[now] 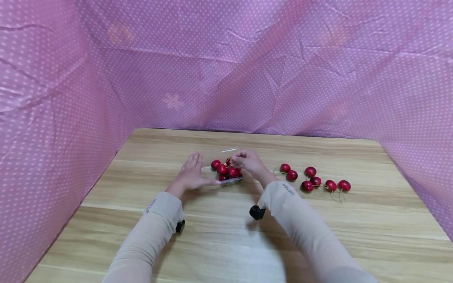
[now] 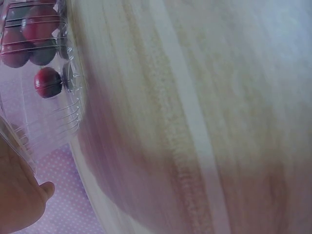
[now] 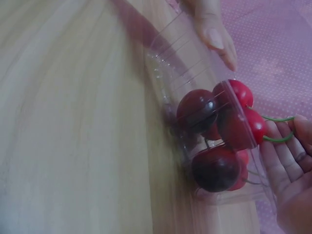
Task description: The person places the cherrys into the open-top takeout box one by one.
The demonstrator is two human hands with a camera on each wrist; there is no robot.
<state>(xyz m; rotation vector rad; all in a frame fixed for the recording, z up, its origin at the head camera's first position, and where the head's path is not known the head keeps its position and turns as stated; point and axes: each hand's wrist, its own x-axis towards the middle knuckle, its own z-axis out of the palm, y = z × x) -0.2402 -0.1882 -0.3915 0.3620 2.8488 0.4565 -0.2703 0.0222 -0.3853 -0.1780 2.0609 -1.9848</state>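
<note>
A clear plastic box with ridged walls stands on the table and holds several red cherries. My left hand rests along the box's left side, fingers straight, with the thumb at the near rim. At the box's right, my right hand pinches a pair of green stems between thumb and fingertip. From these stems hang two cherries level with the rim in the right wrist view. Through the ridged wall, more cherries show in the left wrist view.
To the right of the box lies a pair of stemmed cherries. Farther right, several more cherries are scattered on the wooden table. Pink dotted cloth hangs behind the table and at both sides.
</note>
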